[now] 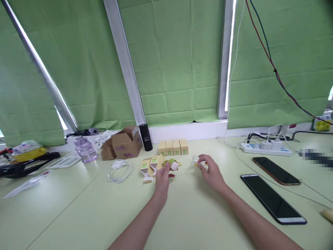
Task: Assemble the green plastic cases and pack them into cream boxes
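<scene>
Just left of centre, my left hand (162,182) is closed around a small green and pinkish-white item (173,165) with a green loop at its side. My right hand (211,173) pinches a small clear piece with a yellow bit (195,160) over the table; its exact kind is too small to make out. Beside my left hand lie two small tan cardboard boxes with green labels, one open box (146,170) at the left and another box (156,161) partly behind my fingers. Behind them stands a row of several similar closed boxes (173,147).
At the back left are a larger brown carton (126,144), a black cylinder (145,137), a purple bottle (85,149) and a white charger with cable (119,165). On the right lie a phone (273,198), a second phone (275,170), loose cables and a power strip (249,148).
</scene>
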`<action>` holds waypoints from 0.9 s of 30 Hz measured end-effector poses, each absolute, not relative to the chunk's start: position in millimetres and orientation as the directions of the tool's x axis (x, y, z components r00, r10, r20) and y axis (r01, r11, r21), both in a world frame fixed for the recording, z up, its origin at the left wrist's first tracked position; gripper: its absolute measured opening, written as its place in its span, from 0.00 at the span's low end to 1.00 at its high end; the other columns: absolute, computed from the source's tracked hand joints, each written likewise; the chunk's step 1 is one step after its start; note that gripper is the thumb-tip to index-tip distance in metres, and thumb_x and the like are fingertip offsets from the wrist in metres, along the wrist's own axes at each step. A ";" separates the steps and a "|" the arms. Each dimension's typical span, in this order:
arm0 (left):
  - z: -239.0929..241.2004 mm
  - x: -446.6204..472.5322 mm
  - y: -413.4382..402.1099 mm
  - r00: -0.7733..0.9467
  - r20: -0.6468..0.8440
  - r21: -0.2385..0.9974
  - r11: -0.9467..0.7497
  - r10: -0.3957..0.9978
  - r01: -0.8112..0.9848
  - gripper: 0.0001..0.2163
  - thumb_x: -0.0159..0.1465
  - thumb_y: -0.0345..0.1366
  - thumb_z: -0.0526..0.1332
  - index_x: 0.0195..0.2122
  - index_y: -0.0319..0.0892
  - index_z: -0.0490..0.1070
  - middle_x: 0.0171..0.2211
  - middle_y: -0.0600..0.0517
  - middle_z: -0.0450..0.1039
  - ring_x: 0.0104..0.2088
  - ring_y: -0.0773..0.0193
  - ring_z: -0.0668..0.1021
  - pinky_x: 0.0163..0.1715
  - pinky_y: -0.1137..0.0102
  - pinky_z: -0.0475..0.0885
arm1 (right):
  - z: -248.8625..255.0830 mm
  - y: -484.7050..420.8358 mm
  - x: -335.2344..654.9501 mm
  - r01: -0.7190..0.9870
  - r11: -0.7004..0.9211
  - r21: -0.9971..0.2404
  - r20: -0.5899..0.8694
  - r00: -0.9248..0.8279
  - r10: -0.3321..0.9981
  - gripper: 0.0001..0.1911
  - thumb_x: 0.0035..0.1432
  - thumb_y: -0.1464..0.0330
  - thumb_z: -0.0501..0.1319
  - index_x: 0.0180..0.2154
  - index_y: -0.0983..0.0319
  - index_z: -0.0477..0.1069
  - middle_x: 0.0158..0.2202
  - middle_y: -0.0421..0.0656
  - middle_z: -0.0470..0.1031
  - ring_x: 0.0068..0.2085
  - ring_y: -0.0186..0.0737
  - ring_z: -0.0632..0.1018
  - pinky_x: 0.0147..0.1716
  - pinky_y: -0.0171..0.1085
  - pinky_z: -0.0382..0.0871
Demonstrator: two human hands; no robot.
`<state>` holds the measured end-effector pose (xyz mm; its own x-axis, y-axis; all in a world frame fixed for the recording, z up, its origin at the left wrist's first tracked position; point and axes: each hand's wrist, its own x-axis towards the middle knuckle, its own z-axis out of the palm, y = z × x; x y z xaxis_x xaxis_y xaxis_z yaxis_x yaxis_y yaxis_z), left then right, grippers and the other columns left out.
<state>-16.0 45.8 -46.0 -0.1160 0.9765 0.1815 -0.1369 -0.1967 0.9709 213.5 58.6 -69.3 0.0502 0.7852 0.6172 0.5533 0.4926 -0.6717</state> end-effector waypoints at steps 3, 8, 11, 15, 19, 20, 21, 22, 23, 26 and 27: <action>-46.8 -15.9 46.5 -0.131 0.185 0.970 -0.203 0.974 -0.135 0.29 0.59 0.64 0.64 0.37 0.37 0.82 0.43 0.41 0.81 0.45 0.53 0.78 0.37 0.66 0.75 | -71.6 43.6 192.0 0.468 0.476 -0.745 0.481 -0.118 0.869 0.09 0.64 0.65 0.57 0.46 0.56 0.67 0.49 0.46 0.76 0.50 0.48 0.76 0.50 0.47 0.69; -47.3 -15.6 46.1 -0.149 0.195 0.970 -0.214 0.969 -0.116 0.29 0.59 0.63 0.64 0.37 0.38 0.82 0.43 0.42 0.82 0.44 0.54 0.79 0.36 0.68 0.74 | -76.2 31.6 180.0 0.442 0.436 -0.784 0.369 -0.234 0.900 0.17 0.60 0.69 0.61 0.51 0.55 0.66 0.50 0.45 0.76 0.51 0.48 0.76 0.50 0.47 0.69; -47.6 -15.6 46.3 -0.151 0.206 0.970 -0.222 0.967 -0.101 0.29 0.58 0.64 0.64 0.36 0.38 0.82 0.41 0.42 0.81 0.43 0.55 0.79 0.36 0.68 0.74 | -78.9 32.9 180.7 0.491 0.404 -0.772 0.345 -0.209 0.915 0.26 0.56 0.69 0.65 0.56 0.55 0.65 0.54 0.47 0.75 0.54 0.51 0.75 0.53 0.49 0.67; -49.7 -16.1 48.2 -0.160 0.209 0.970 -0.225 0.965 -0.089 0.30 0.58 0.65 0.65 0.35 0.37 0.81 0.40 0.43 0.81 0.41 0.57 0.78 0.35 0.68 0.74 | -82.0 37.4 181.1 0.552 0.359 -0.753 0.327 -0.159 0.931 0.25 0.51 0.70 0.70 0.51 0.57 0.70 0.53 0.49 0.77 0.55 0.54 0.75 0.55 0.50 0.65; -50.0 -16.2 48.9 -0.168 0.216 0.970 -0.231 0.962 -0.078 0.29 0.58 0.64 0.65 0.35 0.38 0.82 0.40 0.43 0.82 0.39 0.58 0.78 0.34 0.69 0.74 | -81.9 41.1 180.6 0.437 0.343 -0.831 0.318 -0.132 0.939 0.19 0.51 0.69 0.70 0.46 0.56 0.73 0.49 0.46 0.79 0.54 0.52 0.76 0.55 0.48 0.65; -49.5 -16.2 48.8 -0.169 0.213 0.970 -0.229 0.962 -0.079 0.29 0.57 0.64 0.65 0.35 0.38 0.82 0.40 0.43 0.82 0.39 0.58 0.78 0.34 0.69 0.74 | -81.3 41.8 180.7 0.374 0.340 -0.863 0.315 -0.129 0.940 0.19 0.52 0.68 0.70 0.47 0.56 0.73 0.48 0.46 0.79 0.54 0.52 0.76 0.56 0.48 0.65; -49.1 -16.2 48.6 -0.171 0.212 0.970 -0.228 0.962 -0.081 0.30 0.57 0.64 0.65 0.36 0.38 0.82 0.41 0.43 0.82 0.39 0.58 0.78 0.34 0.69 0.74 | -80.5 42.4 180.8 0.303 0.333 -0.893 0.309 -0.126 0.943 0.19 0.53 0.66 0.70 0.47 0.56 0.74 0.48 0.46 0.79 0.54 0.51 0.76 0.56 0.49 0.65; -48.7 -16.2 48.4 -0.171 0.212 0.970 -0.228 0.962 -0.084 0.30 0.57 0.64 0.65 0.36 0.38 0.82 0.41 0.43 0.82 0.39 0.58 0.78 0.35 0.68 0.75 | -79.6 42.9 180.9 0.224 0.320 -0.921 0.298 -0.124 0.946 0.19 0.53 0.64 0.70 0.48 0.56 0.74 0.47 0.45 0.79 0.53 0.51 0.77 0.56 0.49 0.65; -48.6 -16.3 48.4 -0.169 0.214 0.969 -0.231 0.962 -0.086 0.30 0.57 0.64 0.65 0.37 0.38 0.82 0.42 0.43 0.82 0.40 0.57 0.78 0.35 0.68 0.75 | -78.5 43.3 180.9 0.135 0.299 -0.944 0.284 -0.123 0.951 0.20 0.54 0.62 0.71 0.48 0.57 0.74 0.46 0.46 0.79 0.52 0.51 0.77 0.55 0.49 0.66; -50.3 -17.1 49.3 -0.163 0.222 0.967 -0.239 0.961 -0.091 0.29 0.58 0.64 0.65 0.37 0.38 0.82 0.43 0.42 0.82 0.40 0.57 0.78 0.35 0.68 0.76 | -74.7 43.7 179.9 -0.153 0.192 -0.969 0.214 -0.147 0.966 0.24 0.52 0.56 0.73 0.48 0.58 0.76 0.44 0.47 0.79 0.47 0.49 0.78 0.48 0.46 0.69; -51.5 -17.6 49.8 -0.162 0.222 0.967 -0.238 0.962 -0.091 0.29 0.59 0.63 0.64 0.37 0.38 0.82 0.43 0.42 0.82 0.40 0.57 0.78 0.35 0.68 0.76 | -73.3 43.3 179.2 -0.241 0.145 -0.960 0.189 -0.169 0.967 0.25 0.51 0.54 0.74 0.48 0.59 0.77 0.44 0.47 0.79 0.46 0.49 0.79 0.45 0.45 0.69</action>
<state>-17.6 49.8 -51.5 -0.1617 0.9616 0.2217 -0.0905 -0.2382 0.9670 179.2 43.3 -73.3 -0.1692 0.9673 0.1887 -0.2410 0.1451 -0.9596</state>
